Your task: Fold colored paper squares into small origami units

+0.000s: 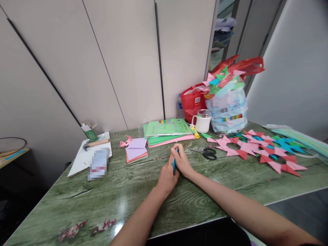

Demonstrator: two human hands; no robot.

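Observation:
My left hand (167, 177) and my right hand (182, 161) meet over the middle of the green table (123, 194). Both pinch a small folded blue paper piece (174, 163) held upright between them; most of it is hidden by the fingers. A stack of small coloured paper squares (136, 150) with a purple sheet on top lies just left of the hands. Black-handled scissors (208, 153) lie just to the right.
Green and pink paper pads (167, 131), a yellow glue stick (194, 132) and a white mug (203, 121) sit behind. Folded pink, red and blue paper pieces (258, 150) spread right. Bags of folded pieces (227, 99) stand at the wall. A white board (82, 159) lies left.

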